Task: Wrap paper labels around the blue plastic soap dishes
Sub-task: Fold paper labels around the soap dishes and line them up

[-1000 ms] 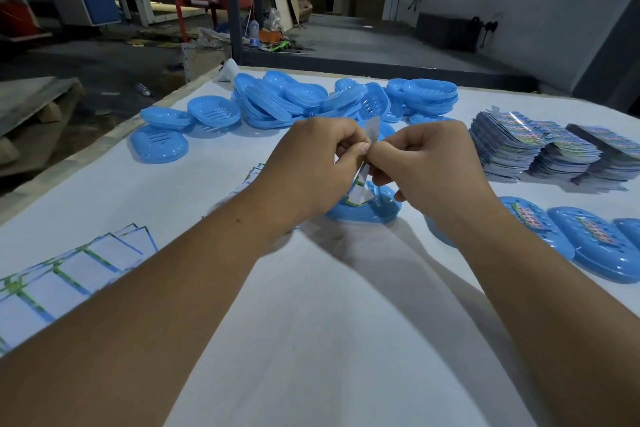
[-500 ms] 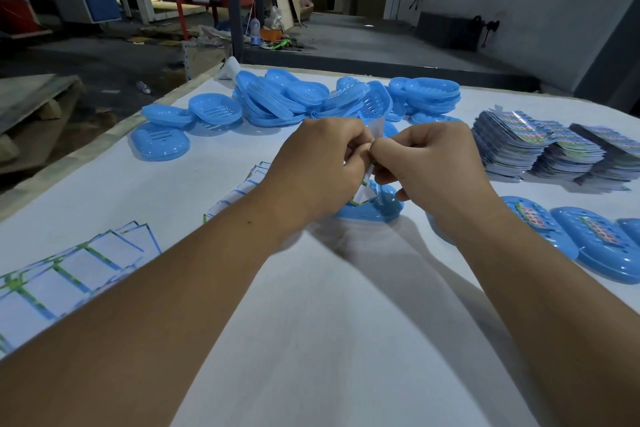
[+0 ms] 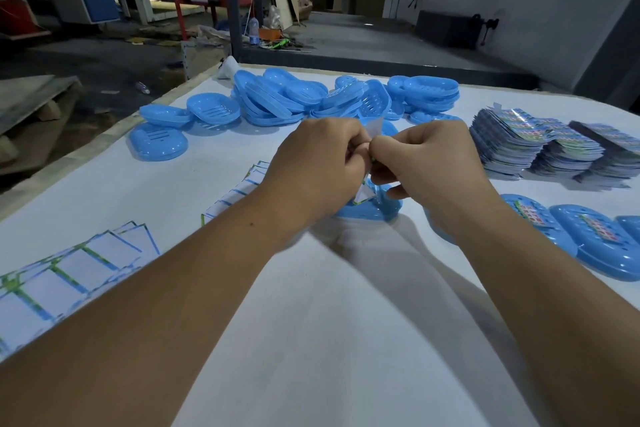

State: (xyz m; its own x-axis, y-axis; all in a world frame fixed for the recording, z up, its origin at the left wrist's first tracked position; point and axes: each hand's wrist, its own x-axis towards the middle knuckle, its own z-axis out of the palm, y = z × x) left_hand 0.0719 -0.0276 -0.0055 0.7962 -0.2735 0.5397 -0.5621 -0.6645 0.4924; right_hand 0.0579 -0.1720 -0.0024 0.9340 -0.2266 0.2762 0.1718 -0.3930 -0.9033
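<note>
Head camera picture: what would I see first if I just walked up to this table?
First, the two hands meeting in the middle, the left hand and right hand pinching a paper label over a blue soap dish. Behind them lies a big heap of blue dishes. At the right stand stacks of shiny labels, and white label sheets fan out at the left.

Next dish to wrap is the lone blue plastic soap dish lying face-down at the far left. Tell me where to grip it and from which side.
Pinch the lone blue plastic soap dish across its short width, fingers on the two long rims, coming from above: it lies flat, dome up, apart from the others, with bare white table around it.
</note>
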